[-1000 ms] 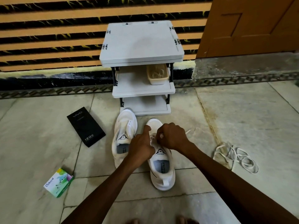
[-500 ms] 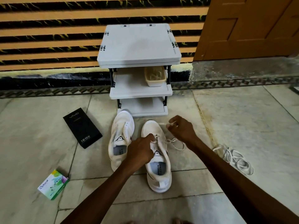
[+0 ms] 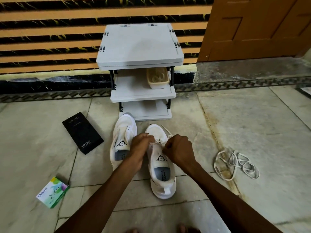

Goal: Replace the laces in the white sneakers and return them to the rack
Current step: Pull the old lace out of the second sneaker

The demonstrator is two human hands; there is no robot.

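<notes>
Two white sneakers stand on the floor in front of the grey rack (image 3: 143, 96). The left sneaker (image 3: 122, 135) has no lace showing. Both hands work over the right sneaker (image 3: 161, 174). My left hand (image 3: 140, 148) pinches the shoe's upper at the left eyelet row. Curled over the right eyelet row, my right hand (image 3: 179, 151) pinches the white lace (image 3: 166, 132), whose loose end trails out past the toe. The eyelets themselves are hidden under my fingers.
A pile of loose white laces (image 3: 235, 163) lies on the floor to the right. A black phone box (image 3: 82, 132) and a small green-white carton (image 3: 52, 192) lie to the left. A beige tray (image 3: 157, 78) sits on the rack's middle shelf. A wooden door (image 3: 255, 27) stands behind on the right.
My right hand, which had pulled the lace out to the right of the toe, has come back onto the shoe's eyelets. My left hand stays at the left eyelet row.
</notes>
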